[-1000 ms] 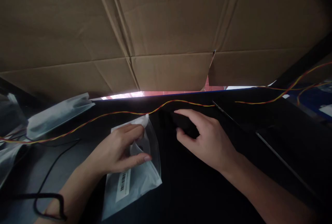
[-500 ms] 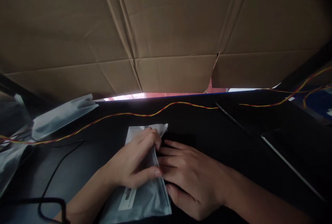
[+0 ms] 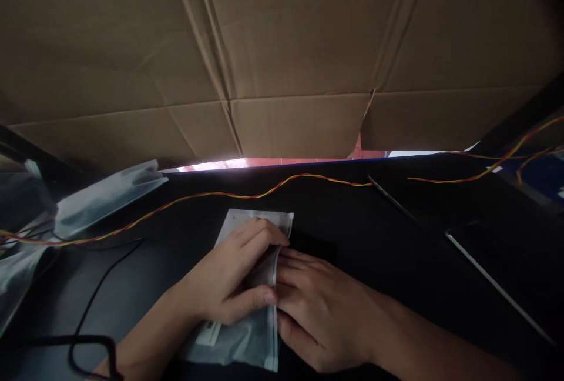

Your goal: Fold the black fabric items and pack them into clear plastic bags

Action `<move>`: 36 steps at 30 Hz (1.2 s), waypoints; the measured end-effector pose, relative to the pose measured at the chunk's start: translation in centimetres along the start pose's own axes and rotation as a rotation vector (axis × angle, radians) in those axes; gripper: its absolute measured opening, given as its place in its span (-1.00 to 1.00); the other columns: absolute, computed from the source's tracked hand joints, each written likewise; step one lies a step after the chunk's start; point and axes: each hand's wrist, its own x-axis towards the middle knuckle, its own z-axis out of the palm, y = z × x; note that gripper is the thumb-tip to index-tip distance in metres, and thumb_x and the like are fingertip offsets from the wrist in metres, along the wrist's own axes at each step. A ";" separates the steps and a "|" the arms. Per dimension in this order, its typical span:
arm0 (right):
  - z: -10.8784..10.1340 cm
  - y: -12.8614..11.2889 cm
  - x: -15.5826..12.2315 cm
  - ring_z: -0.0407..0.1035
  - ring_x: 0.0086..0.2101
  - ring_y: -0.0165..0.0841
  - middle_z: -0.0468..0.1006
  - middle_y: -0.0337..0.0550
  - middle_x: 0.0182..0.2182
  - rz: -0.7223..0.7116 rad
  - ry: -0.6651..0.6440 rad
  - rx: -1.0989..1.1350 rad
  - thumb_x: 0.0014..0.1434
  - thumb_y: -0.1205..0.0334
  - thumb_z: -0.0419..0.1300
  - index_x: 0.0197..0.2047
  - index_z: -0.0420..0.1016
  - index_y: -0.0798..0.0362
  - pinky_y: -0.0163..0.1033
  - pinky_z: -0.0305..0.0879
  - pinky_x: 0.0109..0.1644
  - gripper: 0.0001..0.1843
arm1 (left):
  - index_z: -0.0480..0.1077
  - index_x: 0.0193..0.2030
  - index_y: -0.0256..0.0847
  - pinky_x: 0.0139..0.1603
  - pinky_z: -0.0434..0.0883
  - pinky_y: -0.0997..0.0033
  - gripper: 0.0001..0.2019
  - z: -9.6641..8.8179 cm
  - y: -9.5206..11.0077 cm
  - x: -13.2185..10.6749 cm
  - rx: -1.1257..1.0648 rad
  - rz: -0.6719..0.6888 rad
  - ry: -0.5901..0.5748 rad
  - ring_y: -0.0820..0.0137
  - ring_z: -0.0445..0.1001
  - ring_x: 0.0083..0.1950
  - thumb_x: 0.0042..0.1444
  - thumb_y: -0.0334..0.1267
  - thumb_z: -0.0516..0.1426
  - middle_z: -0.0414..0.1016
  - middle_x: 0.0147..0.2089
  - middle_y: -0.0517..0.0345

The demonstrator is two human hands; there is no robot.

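A grey plastic pouch point(image 3: 240, 343) with a barcode label lies on the black table point(image 3: 374, 234) in front of me. My left hand point(image 3: 229, 278) grips its open right edge, fingers curled over the top and thumb underneath. My right hand point(image 3: 317, 307) meets it at that edge, its fingertips pushed into the pouch mouth. A small flat black object point(image 3: 315, 246) sits just beyond my right fingers, partly hidden; I cannot tell if they hold it.
A large cardboard box point(image 3: 282, 52) looms over the far table edge. A red and yellow twisted wire point(image 3: 264, 193) runs across the table. More grey pouches point(image 3: 106, 196) lie at the left, a black cable point(image 3: 94, 293) loops near my left wrist, and a dark panel point(image 3: 497, 257) sits at right.
My right hand came back from the far black object to the pouch's edge. The pouch shifted right and flattened, and both hands now press together at its opening.
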 end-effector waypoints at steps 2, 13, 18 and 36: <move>-0.1 0.0 0.0 0.47 0.21 -0.19 0.68 0.06 0.07 -0.011 -0.005 -0.017 0.48 0.21 0.08 0.04 0.61 0.13 0.00 0.17 0.52 -0.69 | 0.26 0.41 -0.20 0.31 0.45 -0.08 -0.27 0.1 -0.3 -0.4 0.002 -0.019 -0.033 -0.04 0.45 0.31 0.42 0.37 -0.03 0.43 0.32 -0.23; 6.4 0.3 0.2 0.60 0.01 -0.21 0.74 -0.18 -0.03 -0.009 -0.073 0.139 0.45 0.07 0.19 0.06 0.62 -0.08 -0.13 0.49 0.20 -0.75 | -0.01 0.64 -0.01 0.63 0.14 -0.18 -0.17 1.1 1.5 0.2 -0.187 0.076 -0.212 -0.05 0.17 0.62 0.40 0.36 0.03 0.19 0.62 -0.09; 3.6 0.0 0.5 0.48 0.24 -0.12 0.62 0.05 0.22 0.001 0.011 0.233 0.44 0.09 0.17 0.26 0.52 0.10 -0.06 0.37 0.35 -0.57 | 0.12 0.59 -0.08 0.54 0.28 -0.26 -0.27 1.0 1.5 -0.2 -0.096 0.023 -0.002 -0.13 0.23 0.58 0.46 0.29 -0.02 0.30 0.54 -0.18; 1.5 -0.2 0.0 0.50 0.22 -0.09 0.66 0.16 0.13 -0.019 -0.019 0.174 0.43 0.06 0.22 0.19 0.54 0.17 0.01 0.30 0.44 -0.58 | 0.00 0.65 0.00 0.66 -0.04 -0.33 0.06 -0.2 0.2 -0.1 -0.057 0.014 -0.256 -0.12 0.17 0.61 0.16 0.31 0.34 0.15 0.62 -0.11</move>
